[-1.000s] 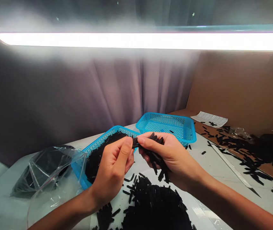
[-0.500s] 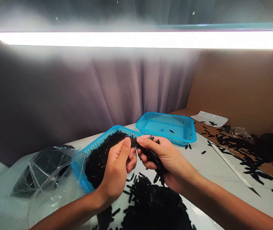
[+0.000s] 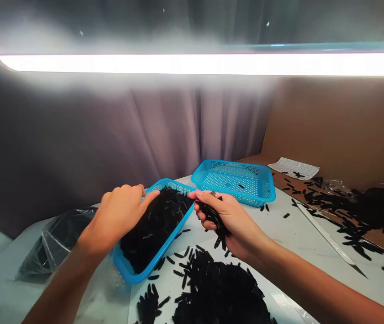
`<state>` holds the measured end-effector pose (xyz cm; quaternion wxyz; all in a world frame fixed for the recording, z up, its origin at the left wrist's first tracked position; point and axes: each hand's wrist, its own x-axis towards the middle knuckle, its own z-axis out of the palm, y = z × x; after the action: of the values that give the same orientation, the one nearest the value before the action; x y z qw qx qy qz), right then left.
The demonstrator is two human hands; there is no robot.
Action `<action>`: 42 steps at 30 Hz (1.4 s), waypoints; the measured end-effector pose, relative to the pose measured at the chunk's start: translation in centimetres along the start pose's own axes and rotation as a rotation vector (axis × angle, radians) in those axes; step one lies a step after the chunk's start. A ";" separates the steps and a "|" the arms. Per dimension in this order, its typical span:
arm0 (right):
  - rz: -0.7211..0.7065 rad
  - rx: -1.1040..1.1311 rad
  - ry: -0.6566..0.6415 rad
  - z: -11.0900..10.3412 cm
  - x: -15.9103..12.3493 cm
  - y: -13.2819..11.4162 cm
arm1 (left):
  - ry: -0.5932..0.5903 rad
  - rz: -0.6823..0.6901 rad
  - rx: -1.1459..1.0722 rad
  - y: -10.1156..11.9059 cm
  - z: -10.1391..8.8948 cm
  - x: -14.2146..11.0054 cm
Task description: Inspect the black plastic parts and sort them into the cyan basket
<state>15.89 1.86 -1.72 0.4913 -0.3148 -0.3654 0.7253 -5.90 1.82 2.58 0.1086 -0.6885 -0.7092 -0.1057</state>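
Pinching a loose bunch of black plastic pieces point(image 3: 212, 216) between thumb and fingers, the right hand point(image 3: 232, 220) is hanging in the air at about 1 o'clock, taking straight ahead in the head view as 12, with a few ends poking out downward. The left hand point(image 3: 116, 216) is resting at about 11 o'clock, its fingers lying together and gently curved, holding nothing that shows, with its fingertips crossing the far rim of a blue perforated plastic basket point(image 3: 145, 269). That basket is sitting tilted on the white surface point(image 3: 289, 234) and is carrying a dense black heap point(image 3: 154, 229) of the same pieces. A second blue perforated basket point(image 3: 232, 164) is standing farther off at about 1 o'clock, with only a few pieces lying inside. Another large heap point(image 3: 219, 288) is spreading across the surface at 12 o'clock, close to the wearer. A clear plastic bag point(image 3: 57, 243) with dark contents is lying at about 10 o'clock, and a metal strip point(image 3: 323, 238) is lying at about 2 o'clock beside a brown board point(image 3: 347, 207) strewn with more pieces.
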 end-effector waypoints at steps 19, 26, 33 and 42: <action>-0.083 -0.129 -0.141 -0.1 -0.2 0.3 | 0.396 0.647 -0.795 5.5 2.7 -2.8; -0.014 -0.073 -0.086 0.0 0.1 0.5 | 0.387 0.785 -0.654 5.6 2.3 -3.4; 0.045 -0.066 -0.089 -0.2 0.2 0.5 | 0.421 0.915 -0.551 5.5 2.6 -3.4; 0.104 -0.329 -0.274 -0.7 0.2 -0.5 | 0.161 0.861 -0.683 4.8 1.3 -3.7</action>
<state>16.64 2.36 -1.71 0.3411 -0.3077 -0.5252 0.7164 -1.01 -1.18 0.27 -0.0335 -0.9019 -0.2789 -0.3280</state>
